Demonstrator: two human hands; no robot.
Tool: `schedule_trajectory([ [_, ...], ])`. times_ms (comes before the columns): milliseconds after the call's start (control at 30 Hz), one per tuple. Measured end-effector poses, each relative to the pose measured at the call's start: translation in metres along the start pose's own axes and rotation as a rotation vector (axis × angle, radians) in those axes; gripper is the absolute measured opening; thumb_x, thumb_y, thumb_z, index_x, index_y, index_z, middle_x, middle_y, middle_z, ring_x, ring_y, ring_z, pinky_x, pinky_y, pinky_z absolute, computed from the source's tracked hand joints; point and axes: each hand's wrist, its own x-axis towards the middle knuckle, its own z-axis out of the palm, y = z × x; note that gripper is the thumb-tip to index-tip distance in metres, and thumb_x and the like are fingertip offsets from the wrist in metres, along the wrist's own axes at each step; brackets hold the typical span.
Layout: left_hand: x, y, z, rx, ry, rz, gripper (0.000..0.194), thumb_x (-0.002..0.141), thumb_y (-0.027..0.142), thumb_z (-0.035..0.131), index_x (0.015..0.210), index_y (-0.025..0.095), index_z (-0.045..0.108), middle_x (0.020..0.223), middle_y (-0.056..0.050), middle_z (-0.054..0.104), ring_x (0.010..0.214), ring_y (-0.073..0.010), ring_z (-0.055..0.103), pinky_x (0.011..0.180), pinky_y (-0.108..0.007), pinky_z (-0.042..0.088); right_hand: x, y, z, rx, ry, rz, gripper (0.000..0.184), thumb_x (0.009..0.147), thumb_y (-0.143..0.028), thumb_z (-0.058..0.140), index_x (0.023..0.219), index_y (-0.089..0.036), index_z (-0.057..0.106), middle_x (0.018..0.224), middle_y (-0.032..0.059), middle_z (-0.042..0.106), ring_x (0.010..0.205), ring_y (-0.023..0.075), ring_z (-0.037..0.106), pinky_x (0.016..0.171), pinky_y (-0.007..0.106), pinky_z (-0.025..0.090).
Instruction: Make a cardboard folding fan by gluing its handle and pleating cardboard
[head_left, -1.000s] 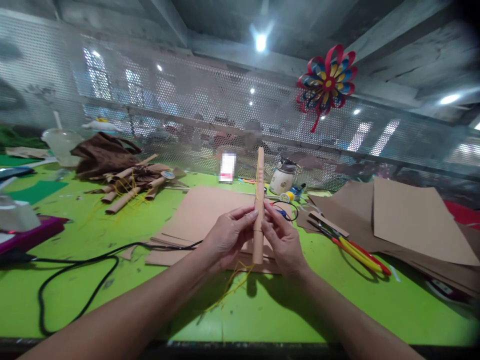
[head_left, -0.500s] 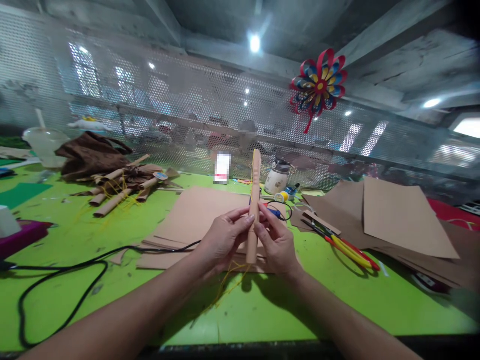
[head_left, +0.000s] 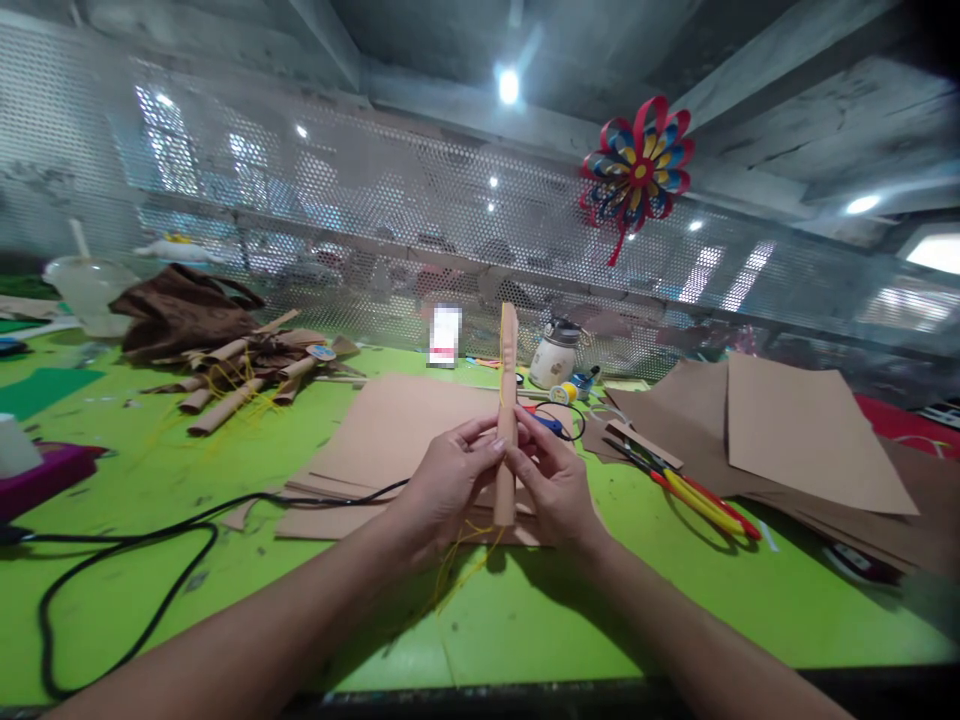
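the fingers of both hands (head_left: 457, 480) (head_left: 556, 482) pinch the tube (head_left: 505, 490). it points up and away between them, both hands just as near.

- Left hand (head_left: 450, 480): bare, with slim, tapering fingers and a thumbnail (head_left: 499, 444) that looks short and glossy (the finer detail is too small to tell).
- Right hand (head_left: 559, 485): bare as well, slender-fingered, with a rounded back and a narrower wrist (head_left: 600, 540).
- Left forearm (head_left: 247, 610): bare, smooth in outline, thicker away from the wrist.
- Right forearm (head_left: 697, 620): bare, similarly smooth and slim.
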Motion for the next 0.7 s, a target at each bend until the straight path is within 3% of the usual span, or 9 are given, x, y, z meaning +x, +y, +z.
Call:
schedule_trajectory([
  [267,-0.001,-0.001,-0.001,0.012,0.006,-0.004,0.029,0.077,0.017,0.065,0.106,0.014,0.067,0.098,-0.012,0.072,0.083,-0.0179,0.068,0.072,-0.024,0.053,-0.001,0.003,0.002,0.022,-0.026,0.036,0.049,0.082,-0.033,0.065,0.129,-0.022,0.054,0.108,0.0071,0.066,0.09,0.0183,0.064,0.081,0.034,0.055],
  [500,0.001,0.0,-0.001,0.105,0.131,-0.053,0.038,0.069,0.012,0.071,0.107,0.013,0.064,0.088,-0.011,0.072,0.077,-0.0189,0.068,0.07,-0.027,0.053,-0.003,0.009,0.002,-0.018,-0.119,0.014,0.056,0.083,-0.029,0.064,0.135,-0.023,0.047,0.12,0.0097,0.059,0.094,0.0186,0.062,0.082,0.034,0.054],
  [700,0.004,0.001,-0.006,0.195,0.078,-0.033,0.041,0.071,0.013,0.069,0.111,0.013,0.063,0.086,-0.01,0.073,0.076,-0.0189,0.068,0.07,-0.028,0.053,-0.003,0.007,0.001,0.022,-0.138,0.062,0.062,0.078,-0.028,0.069,0.136,-0.024,0.046,0.119,0.0099,0.059,0.094,0.0198,0.06,0.079,0.033,0.052],
])
